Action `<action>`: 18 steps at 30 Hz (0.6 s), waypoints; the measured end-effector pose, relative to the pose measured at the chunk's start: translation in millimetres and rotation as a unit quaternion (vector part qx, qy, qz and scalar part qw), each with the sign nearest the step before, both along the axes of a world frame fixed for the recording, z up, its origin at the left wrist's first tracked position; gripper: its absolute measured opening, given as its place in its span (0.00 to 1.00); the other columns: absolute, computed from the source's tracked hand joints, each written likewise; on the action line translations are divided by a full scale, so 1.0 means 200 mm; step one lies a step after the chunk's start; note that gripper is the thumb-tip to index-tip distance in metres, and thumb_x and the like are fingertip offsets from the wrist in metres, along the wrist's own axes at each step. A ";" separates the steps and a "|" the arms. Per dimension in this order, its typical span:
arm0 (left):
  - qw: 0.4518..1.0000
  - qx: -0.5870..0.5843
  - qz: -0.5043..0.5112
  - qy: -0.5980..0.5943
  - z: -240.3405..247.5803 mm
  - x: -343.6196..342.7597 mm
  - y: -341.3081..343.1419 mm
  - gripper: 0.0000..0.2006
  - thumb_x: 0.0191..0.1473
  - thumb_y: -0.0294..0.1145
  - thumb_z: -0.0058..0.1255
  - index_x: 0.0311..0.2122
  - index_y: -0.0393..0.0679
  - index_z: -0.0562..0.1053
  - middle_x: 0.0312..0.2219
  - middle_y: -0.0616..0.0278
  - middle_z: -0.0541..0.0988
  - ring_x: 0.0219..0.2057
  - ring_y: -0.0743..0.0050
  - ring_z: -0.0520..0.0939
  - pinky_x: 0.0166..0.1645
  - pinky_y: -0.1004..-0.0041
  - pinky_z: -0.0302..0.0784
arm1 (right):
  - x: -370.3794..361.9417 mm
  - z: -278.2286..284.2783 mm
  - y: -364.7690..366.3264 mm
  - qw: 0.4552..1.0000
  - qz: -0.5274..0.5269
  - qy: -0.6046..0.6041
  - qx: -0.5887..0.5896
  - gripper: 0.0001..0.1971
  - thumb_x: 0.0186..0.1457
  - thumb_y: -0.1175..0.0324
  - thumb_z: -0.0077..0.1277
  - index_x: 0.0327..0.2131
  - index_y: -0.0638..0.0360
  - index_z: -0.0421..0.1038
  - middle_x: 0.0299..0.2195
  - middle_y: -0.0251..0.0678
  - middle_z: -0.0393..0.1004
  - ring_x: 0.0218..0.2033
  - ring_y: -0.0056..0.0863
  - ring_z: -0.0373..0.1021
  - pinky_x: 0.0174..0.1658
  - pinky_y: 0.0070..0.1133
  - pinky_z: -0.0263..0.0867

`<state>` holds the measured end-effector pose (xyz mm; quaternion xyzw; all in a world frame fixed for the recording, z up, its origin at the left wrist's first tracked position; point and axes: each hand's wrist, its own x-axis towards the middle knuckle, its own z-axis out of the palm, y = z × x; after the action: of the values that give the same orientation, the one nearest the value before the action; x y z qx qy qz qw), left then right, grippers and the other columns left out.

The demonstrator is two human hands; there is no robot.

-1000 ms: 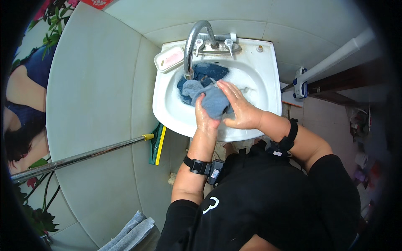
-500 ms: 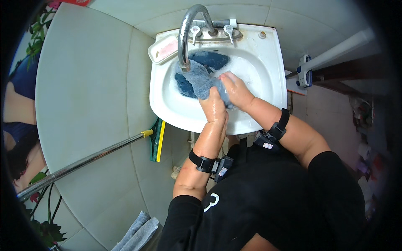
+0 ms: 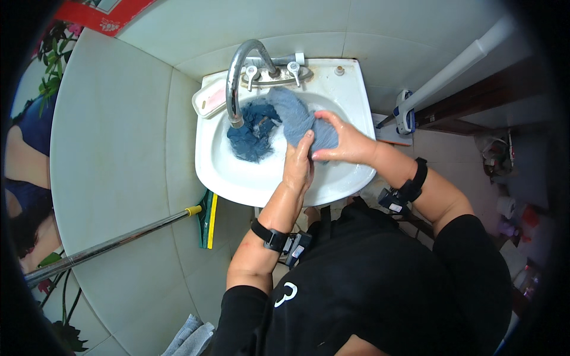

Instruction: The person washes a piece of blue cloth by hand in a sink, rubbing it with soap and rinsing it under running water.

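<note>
A wet grey-blue towel (image 3: 295,115) is bunched between my two hands over the right half of the white sink (image 3: 228,183). My left hand (image 3: 297,163) grips its lower edge, thumb pointing up along the cloth. Around the towel's right end curls my right hand (image 3: 350,142), thumb and fingers spread on either side of it. Beside it in the basin, under the spout of the curved chrome faucet (image 3: 233,77), lies a soaked dark blue cloth (image 3: 246,139). No stream of water is discernible from the spout.
A soap dish (image 3: 211,99) with a pink bar sits on the sink's left corner. Two tap handles (image 3: 293,72) stand behind the basin. A green-and-yellow squeegee (image 3: 208,219) with a long metal pole is at the left. Right of the sink is a white-handled mop (image 3: 405,113).
The towel has moved right, away from the spout, and is held more loosely. My right hand has opened wider around it. More of the dark blue cloth shows. The whole view has shifted.
</note>
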<state>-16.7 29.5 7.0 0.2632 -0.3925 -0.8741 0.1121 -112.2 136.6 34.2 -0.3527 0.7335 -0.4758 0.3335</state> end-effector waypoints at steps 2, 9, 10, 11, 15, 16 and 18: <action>0.997 0.041 -0.046 0.052 -0.02 -0.07 0.02 0.19 0.50 0.38 0.41 0.45 0.37 0.60 0.39 0.59 0.67 0.41 0.70 0.68 0.46 0.71 0.61 | -0.08 0.08 0.05 1.000 0.004 -0.015 0.024 0.36 0.33 0.61 0.59 0.47 0.60 0.53 0.41 0.45 0.63 0.41 0.31 0.62 0.45 0.21 0.57; 0.974 -0.083 -0.206 -0.051 0.01 -0.25 0.12 0.31 0.48 0.45 0.43 0.52 0.42 0.47 0.47 0.55 0.58 0.46 0.66 0.64 0.46 0.69 0.61 | -0.24 0.13 0.19 0.983 -0.049 0.174 0.015 0.24 0.32 0.66 0.54 0.39 0.59 0.64 0.39 0.41 0.65 0.42 0.34 0.61 0.45 0.24 0.57; 0.974 -0.082 -0.206 -0.050 0.02 -0.28 0.12 0.31 0.48 0.45 0.43 0.52 0.42 0.47 0.47 0.55 0.58 0.46 0.66 0.64 0.46 0.69 0.61 | -0.28 0.13 0.20 0.973 -0.034 0.227 0.020 0.23 0.31 0.67 0.53 0.38 0.56 0.65 0.38 0.41 0.65 0.43 0.35 0.60 0.45 0.25 0.57; 0.970 -0.079 -0.216 -0.084 0.02 -0.30 0.12 0.33 0.48 0.44 0.44 0.53 0.41 0.45 0.48 0.54 0.56 0.47 0.64 0.62 0.47 0.69 0.61 | -0.31 0.12 0.20 0.960 -0.019 0.280 0.025 0.22 0.31 0.68 0.52 0.37 0.54 0.65 0.38 0.40 0.64 0.44 0.37 0.59 0.45 0.25 0.57; 0.948 -0.157 -0.233 -0.150 -0.11 -0.29 0.12 0.35 0.47 0.40 0.46 0.54 0.41 0.42 0.50 0.51 0.54 0.49 0.63 0.61 0.47 0.68 0.60 | -0.42 -0.09 0.22 0.862 -0.035 0.501 0.073 0.23 0.30 0.70 0.53 0.38 0.49 0.66 0.43 0.37 0.61 0.49 0.38 0.53 0.48 0.30 0.53; 0.950 -0.163 -0.212 -0.160 -0.15 -0.25 0.11 0.31 0.46 0.38 0.46 0.53 0.40 0.48 0.48 0.51 0.59 0.47 0.65 0.63 0.46 0.69 0.62 | -0.43 -0.14 0.22 0.865 -0.037 0.489 0.108 0.23 0.30 0.71 0.54 0.38 0.49 0.65 0.44 0.35 0.59 0.50 0.38 0.51 0.50 0.32 0.51; 0.941 -0.184 -0.226 -0.173 -0.23 -0.17 0.05 0.28 0.46 0.37 0.45 0.51 0.39 0.52 0.45 0.52 0.62 0.46 0.66 0.64 0.45 0.70 0.62 | -0.42 -0.10 0.20 0.843 -0.045 0.521 0.126 0.23 0.31 0.71 0.53 0.39 0.49 0.65 0.45 0.35 0.59 0.50 0.38 0.50 0.50 0.32 0.51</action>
<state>-50.7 38.9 -39.1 0.2894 -0.6089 -0.7300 -0.1120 -196.1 176.1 14.0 -0.4698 0.8681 -0.1398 -0.0785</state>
